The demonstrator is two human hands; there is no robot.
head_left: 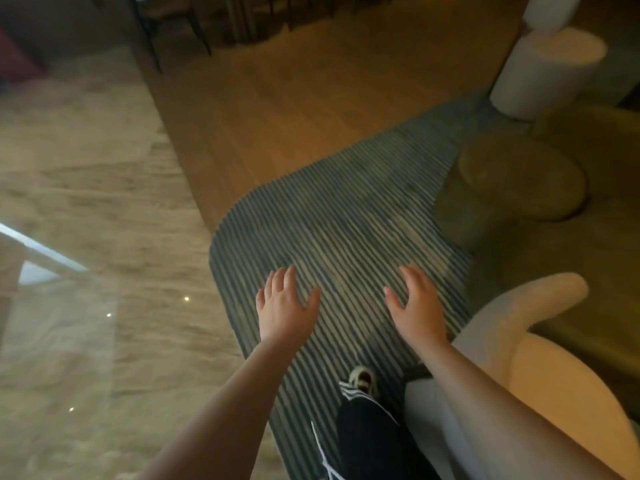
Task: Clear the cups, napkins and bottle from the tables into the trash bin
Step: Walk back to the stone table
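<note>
nearest, a dark trouser leg [367, 441] and shoe [362, 377] step on the striped rug [346, 220] beside a cream armchair [540, 368], with the left hand [282, 308] and right hand [417, 306] out front, fingers spread and holding nothing. no cup, napkin, bottle or bin shows, so my guess is the walk should aim past the olive stool [519, 174] and white stool [543, 71] to scan for tables

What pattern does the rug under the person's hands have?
The rug has narrow stripes, dark grey-blue alternating with pale beige, seen in the head view.
</note>
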